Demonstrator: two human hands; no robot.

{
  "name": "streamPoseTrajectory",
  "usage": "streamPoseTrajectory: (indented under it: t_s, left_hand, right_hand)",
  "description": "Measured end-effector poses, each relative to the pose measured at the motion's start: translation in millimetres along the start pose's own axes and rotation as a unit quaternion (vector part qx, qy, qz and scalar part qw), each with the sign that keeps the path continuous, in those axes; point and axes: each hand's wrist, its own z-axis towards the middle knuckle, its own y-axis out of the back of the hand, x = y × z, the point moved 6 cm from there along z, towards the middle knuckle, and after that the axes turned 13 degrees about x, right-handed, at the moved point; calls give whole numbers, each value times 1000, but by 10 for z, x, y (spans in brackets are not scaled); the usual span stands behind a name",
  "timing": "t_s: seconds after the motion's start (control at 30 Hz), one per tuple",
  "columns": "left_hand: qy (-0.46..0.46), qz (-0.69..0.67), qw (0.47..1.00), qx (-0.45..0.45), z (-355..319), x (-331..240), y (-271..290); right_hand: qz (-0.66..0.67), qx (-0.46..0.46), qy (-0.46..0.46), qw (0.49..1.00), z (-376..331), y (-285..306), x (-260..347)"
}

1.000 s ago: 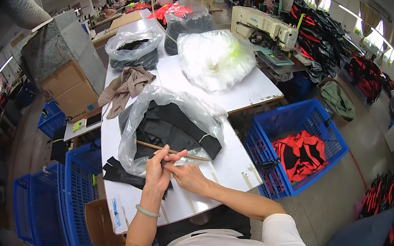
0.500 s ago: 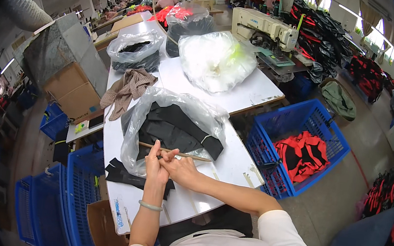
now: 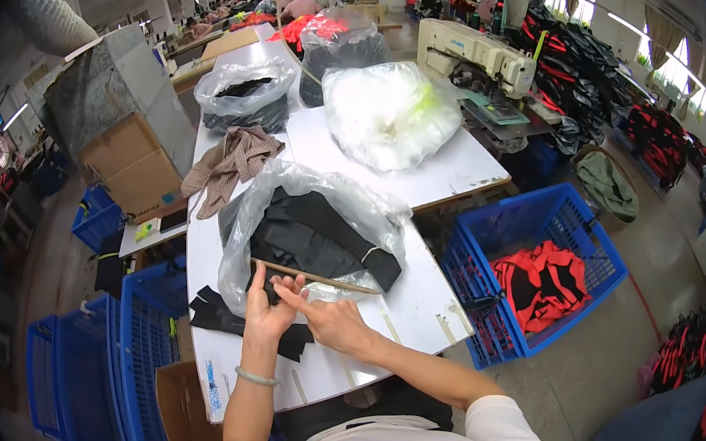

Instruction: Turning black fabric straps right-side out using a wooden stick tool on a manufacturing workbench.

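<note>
Overhead, looking down from the wearer's head at a white worktable (image 3: 430,168) in a sewing workshop.

Left hand: the left hand (image 3: 268,303) lies on a flat black fabric piece (image 3: 226,318) at the near table edge, fingers curled round the fabric's upper end and closed on it; a pale green bangle (image 3: 254,376) sits on the wrist.

Right hand: the right hand (image 3: 332,319) is loosely closed with the forefinger stretched out toward the left hand's fingers, touching the black fabric there; whether it pinches anything I cannot tell.

Stick: a thin wooden stick (image 3: 319,278) lies across the mouth of the bag, just beyond both hands, untouched as far as can be seen.

Bag: a clear plastic bag of folded black fabric pieces (image 3: 316,234) sits open directly behind the hands.

Step in hand: seemingly, one black piece is being held and smoothed or checked at its end with the forefinger.

Next move: probably calls for a firm left grip while the right fingers work along the edge, keeping the piece flat on the table.

Around: a checked brown cloth (image 3: 232,166), a bag of white material (image 3: 388,115), a cream sewing machine (image 3: 475,55), and a blue plastic crate of red and black pieces (image 3: 540,279) to the right.
</note>
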Motion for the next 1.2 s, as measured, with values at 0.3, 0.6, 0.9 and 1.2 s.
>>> streamPoseTrajectory:
  t_s: [0.3, 0.6, 0.9, 1.2]
  left_hand:
    - [41, -34, 998, 46, -3, 78, -210]
    - [4, -11, 999, 49, -66, 101, -218]
    - [-57, 31, 980, 191, -105, 56, -381]
    - [-95, 142, 975, 143, -112, 294, -398]
  right_hand:
    - [-69, 5, -10, 998, -101, 31, 26]
    - [-33, 58, -44, 997, -94, -65, 63]
    - [135, 15, 9, 991, 47, -51, 35]
    - [77, 47, -54, 995, 139, 28, -49]
